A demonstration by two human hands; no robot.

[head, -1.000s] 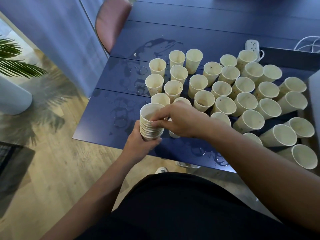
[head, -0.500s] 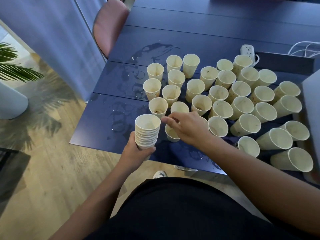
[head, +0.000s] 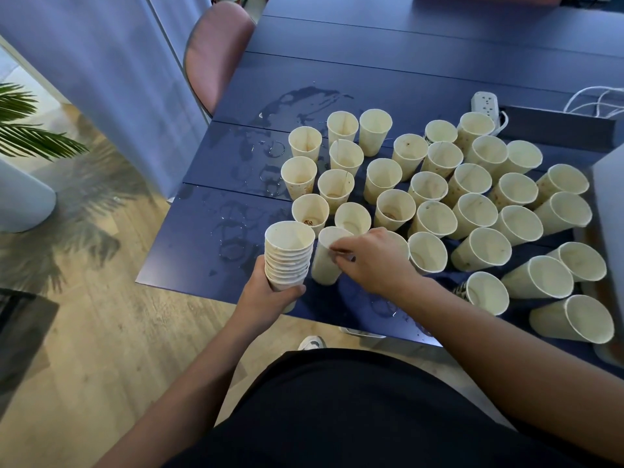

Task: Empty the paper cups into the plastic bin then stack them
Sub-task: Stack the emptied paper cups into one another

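Paper cups point(head: 435, 197) crowd the blue table point(head: 371, 79); the left hand point(head: 266, 295) grips a nested stack point(head: 288, 255) at the near edge, while the right hand point(head: 368, 258) pinches the rim of a single cup point(head: 326, 261) just right of it. Stacking seems under way: next, lift that cup and seat it squarely in the stack

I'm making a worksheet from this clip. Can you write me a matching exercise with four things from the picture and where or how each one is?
Things:
1. stack of cups
2. single cup
3. power strip
4. pink chair

Places or states:
A. at the table's far left edge
B. pinched at the rim by the right hand
C. gripped by the left hand
D. on the table beyond the cups, far right

Pairs: 1-C, 2-B, 3-D, 4-A
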